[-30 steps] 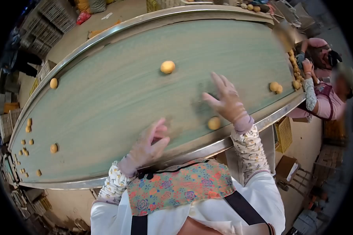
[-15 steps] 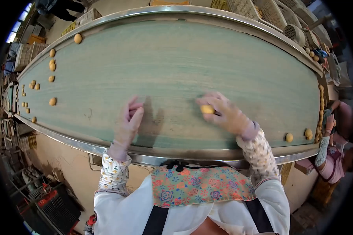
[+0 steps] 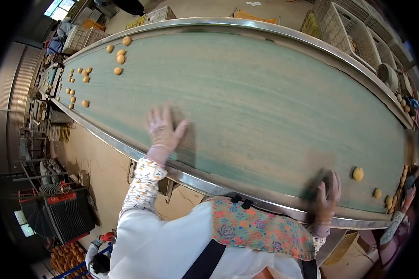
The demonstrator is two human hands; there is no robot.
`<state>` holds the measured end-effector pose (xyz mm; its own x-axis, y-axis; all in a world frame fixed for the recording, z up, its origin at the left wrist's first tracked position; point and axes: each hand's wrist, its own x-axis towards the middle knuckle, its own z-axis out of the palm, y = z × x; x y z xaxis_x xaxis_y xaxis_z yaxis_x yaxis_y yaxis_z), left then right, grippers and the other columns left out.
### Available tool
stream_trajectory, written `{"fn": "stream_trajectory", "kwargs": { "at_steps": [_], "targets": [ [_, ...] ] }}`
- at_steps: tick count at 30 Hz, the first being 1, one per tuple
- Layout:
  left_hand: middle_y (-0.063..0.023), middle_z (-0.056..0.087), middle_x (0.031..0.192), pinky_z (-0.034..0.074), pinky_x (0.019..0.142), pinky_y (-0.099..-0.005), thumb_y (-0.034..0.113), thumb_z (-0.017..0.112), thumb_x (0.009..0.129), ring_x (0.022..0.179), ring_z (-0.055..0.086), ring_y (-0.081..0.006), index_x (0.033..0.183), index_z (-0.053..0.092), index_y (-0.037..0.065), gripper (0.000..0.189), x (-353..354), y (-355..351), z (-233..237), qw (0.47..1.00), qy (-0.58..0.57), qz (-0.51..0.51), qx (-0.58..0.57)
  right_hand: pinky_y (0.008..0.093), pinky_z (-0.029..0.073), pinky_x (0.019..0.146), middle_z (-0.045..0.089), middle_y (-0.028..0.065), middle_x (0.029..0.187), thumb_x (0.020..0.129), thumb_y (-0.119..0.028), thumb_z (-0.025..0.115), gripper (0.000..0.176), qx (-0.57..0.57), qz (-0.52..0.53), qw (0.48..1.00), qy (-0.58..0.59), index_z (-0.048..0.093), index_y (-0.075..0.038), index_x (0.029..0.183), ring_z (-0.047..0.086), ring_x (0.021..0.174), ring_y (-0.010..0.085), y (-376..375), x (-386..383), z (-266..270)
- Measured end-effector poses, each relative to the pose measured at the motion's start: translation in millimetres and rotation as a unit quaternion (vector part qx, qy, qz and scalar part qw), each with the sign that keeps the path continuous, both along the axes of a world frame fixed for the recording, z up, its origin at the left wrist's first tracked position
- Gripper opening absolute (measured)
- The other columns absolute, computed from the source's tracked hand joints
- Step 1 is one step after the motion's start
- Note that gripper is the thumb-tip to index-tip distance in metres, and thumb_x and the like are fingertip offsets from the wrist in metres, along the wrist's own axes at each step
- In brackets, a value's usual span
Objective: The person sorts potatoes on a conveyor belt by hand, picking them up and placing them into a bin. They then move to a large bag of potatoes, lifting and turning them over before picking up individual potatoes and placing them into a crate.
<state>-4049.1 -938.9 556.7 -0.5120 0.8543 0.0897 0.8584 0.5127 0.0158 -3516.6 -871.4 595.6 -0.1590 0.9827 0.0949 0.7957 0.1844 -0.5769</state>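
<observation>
My left hand (image 3: 163, 132), in a thin pale glove, hovers over or rests on the green conveyor belt (image 3: 246, 107), fingers spread and nothing in them. Near the belt's front edge is my right hand (image 3: 328, 197), gloved too, its fingers stretched out and holding nothing visible. A round yellow-brown potato (image 3: 357, 174) lies a short way to the right of it, and a smaller potato (image 3: 377, 193) farther right. At the far left of the belt several potatoes (image 3: 120, 59) are scattered.
A metal rail (image 3: 209, 186) runs along the belt's front. More potatoes (image 3: 395, 195) line its right end, where another person's hand (image 3: 408, 196) reaches in. Plastic crates (image 3: 354, 39) stand behind at the right. Black and red equipment (image 3: 58, 207) is on the floor at left.
My right hand has let go of its potato and moved right toward the front edge. My left hand's fingers have spread. The view has turned, and the left-side potatoes appear farther right.
</observation>
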Motion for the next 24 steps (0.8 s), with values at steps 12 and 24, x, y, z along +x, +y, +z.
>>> {"fn": "stream_trajectory", "kwargs": {
  "at_steps": [12,24],
  "targets": [
    [-0.0234,0.049,0.120,0.040,0.095,-0.0515,0.050,0.065,0.087,0.113,0.048,-0.0415,0.123,0.049,-0.001,0.064,66,-11,-15,0.981,-0.105,-0.159,-0.024,0.0488,0.047,0.098,0.060,0.0203,0.125,0.082,-0.019,0.072,0.047,0.110,-0.013,0.993,-0.041,0.062,-0.004,0.125,0.058,0.114,0.0384,-37,-28,14],
    [-0.0202,0.059,0.136,0.044,0.108,-0.0390,0.018,0.059,0.100,0.124,0.058,-0.0280,0.142,0.051,-0.002,0.048,129,17,-14,0.768,-0.578,-0.265,0.068,0.0474,0.042,0.107,0.060,0.0199,0.127,0.090,-0.034,0.067,0.042,-0.173,-0.202,0.917,-0.297,0.062,-0.012,0.125,0.057,0.121,0.0359,1,92,56]
  ]
}}
